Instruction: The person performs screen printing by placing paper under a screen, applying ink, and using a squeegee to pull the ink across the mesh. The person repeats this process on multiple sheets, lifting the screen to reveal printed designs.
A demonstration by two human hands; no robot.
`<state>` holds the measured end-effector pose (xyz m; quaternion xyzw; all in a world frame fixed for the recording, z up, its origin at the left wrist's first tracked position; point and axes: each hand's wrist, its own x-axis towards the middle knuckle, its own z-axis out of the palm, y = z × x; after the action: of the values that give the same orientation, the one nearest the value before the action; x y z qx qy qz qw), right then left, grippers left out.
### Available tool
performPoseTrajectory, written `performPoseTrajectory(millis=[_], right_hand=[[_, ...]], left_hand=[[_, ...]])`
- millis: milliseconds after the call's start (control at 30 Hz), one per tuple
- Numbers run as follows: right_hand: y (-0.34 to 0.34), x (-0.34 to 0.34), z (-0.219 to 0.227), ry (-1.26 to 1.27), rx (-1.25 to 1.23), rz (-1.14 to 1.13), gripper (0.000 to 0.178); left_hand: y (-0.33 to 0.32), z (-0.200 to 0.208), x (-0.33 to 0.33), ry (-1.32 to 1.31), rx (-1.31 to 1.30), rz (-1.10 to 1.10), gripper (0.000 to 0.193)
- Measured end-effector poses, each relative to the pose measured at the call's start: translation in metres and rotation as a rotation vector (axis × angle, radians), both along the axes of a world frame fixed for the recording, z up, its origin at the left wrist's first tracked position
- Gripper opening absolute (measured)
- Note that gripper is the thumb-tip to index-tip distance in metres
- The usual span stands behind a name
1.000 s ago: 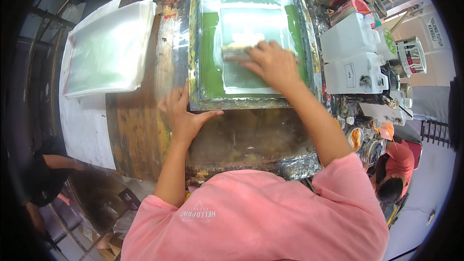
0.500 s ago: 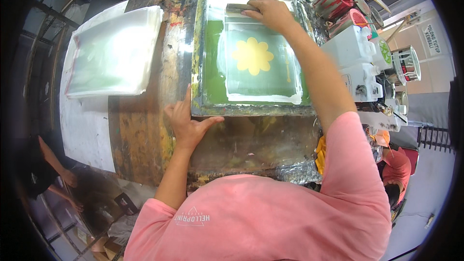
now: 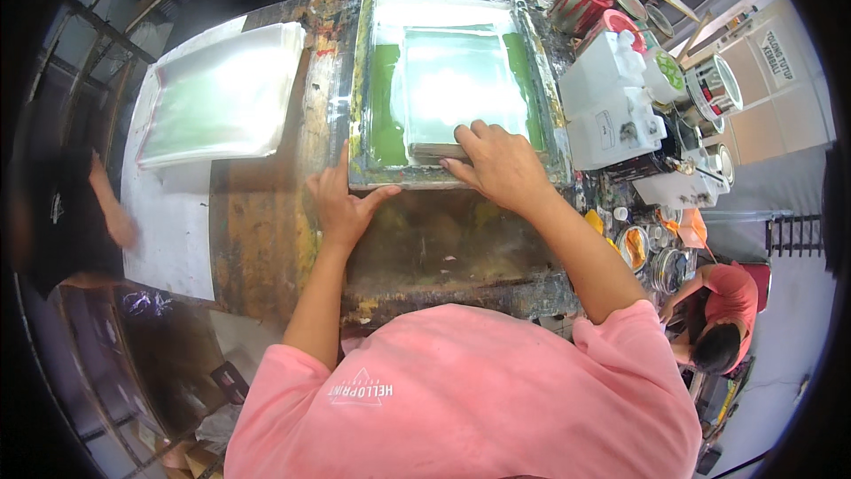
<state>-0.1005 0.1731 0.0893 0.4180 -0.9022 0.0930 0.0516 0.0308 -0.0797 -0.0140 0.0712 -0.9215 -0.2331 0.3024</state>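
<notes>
A screen-printing frame (image 3: 357,129) lies flat before me, its mesh green at the sides and coated with white ink (image 3: 452,80) in the middle. My right hand (image 3: 501,164) grips a squeegee (image 3: 429,151) with a wooden handle, pressed against the mesh by the frame's near end. The blade is hidden beneath the handle. At the frame's near left corner rests my left hand (image 3: 341,204), thumb and forefinger spread along its two outer edges. Glare hides part of the inked area.
Left of the frame, a stack of clear plastic sheets (image 3: 222,93) lies on white paper (image 3: 168,231). Paint cans (image 3: 581,2) and white jugs (image 3: 612,129) crowd the right side. One person in black (image 3: 75,222) stands at left; another in a pink-red shirt (image 3: 731,302) is at right.
My right hand has drawn the squeegee from the frame's far end to its near end. The yellow flower shape no longer shows under the white ink. My left hand keeps its corner.
</notes>
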Motion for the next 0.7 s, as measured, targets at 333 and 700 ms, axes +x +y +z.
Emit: performPoseTrajectory(millis=[333, 700], right_hand=[[-0.016, -0.029, 0.097, 0.613, -0.378, -0.023, 0.032], [-0.038, -0.082, 0.182, 0.523, -0.401, -0.051, 0.049]], left_hand=[[0.024, 0.109, -0.048, 0.27, 0.624, -0.073, 0.091], [0.005, 0.002, -0.017, -0.328, -0.158, 0.249, 0.048]])
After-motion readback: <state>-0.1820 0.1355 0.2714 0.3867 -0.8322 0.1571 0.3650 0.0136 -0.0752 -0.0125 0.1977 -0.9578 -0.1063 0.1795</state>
